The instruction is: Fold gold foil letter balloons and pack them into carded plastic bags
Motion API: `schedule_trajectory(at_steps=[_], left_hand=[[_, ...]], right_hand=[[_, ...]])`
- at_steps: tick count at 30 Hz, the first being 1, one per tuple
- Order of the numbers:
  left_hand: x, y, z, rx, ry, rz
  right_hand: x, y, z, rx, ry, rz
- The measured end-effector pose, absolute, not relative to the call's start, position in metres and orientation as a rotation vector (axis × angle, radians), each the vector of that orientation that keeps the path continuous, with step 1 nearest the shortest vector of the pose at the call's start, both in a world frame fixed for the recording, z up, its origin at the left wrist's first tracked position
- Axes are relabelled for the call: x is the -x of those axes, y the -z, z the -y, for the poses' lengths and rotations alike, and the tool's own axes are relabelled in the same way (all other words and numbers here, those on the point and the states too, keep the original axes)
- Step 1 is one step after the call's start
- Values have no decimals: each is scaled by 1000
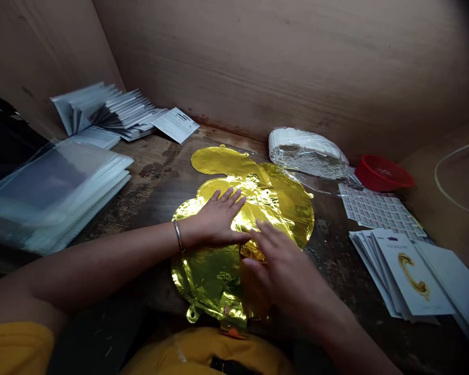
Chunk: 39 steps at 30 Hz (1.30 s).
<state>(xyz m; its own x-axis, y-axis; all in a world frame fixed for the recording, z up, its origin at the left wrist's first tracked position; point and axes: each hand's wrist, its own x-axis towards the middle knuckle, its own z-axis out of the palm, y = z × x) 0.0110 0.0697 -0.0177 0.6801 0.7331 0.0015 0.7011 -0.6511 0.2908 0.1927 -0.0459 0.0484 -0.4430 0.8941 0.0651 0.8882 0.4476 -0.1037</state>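
Shiny gold foil balloons (207, 276), flat and uninflated, lie overlapping on the dark wooden table in front of me. My left hand (219, 216) rests palm down on the foil with its fingers spread. Close to its thumb, my right hand (275, 260) is over the lower right part of the foil, blurred by motion, with its fingers stretched out. Whether the right hand touches the foil, I cannot tell. Small tabs with holes stick out from the balloon edges, and one lobe curves away at the top.
Clear plastic bags (58, 192) are stacked at left, below a row of printed packets (121, 112). At the back right lie a wrapped bundle of white sticks (308, 153), a red round container (383, 173) and a sticker sheet (381, 208). Cards with a gold "C" (412, 276) are at right.
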Motion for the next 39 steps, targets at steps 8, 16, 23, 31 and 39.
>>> schedule_trajectory(at_steps=[8, 16, 23, 31, 39], left_hand=[[-10, 21, -70, -2633, -225, -1134], [-8, 19, -71, -2612, -186, -1126], [-10, 13, -73, -2607, -103, -1132], [-12, 19, -73, -2615, -148, -1146], [-13, 17, -72, -2591, -154, -1161]], right_hand=[[-209, -31, 84, 1262, -193, 2763], [-199, -24, 79, 1186, -232, 2828], [-187, -28, 69, 1446, -162, 2618], [-246, 6, 115, 2050, 100, 2366], [-197, -7, 45, 1693, 21, 2408]])
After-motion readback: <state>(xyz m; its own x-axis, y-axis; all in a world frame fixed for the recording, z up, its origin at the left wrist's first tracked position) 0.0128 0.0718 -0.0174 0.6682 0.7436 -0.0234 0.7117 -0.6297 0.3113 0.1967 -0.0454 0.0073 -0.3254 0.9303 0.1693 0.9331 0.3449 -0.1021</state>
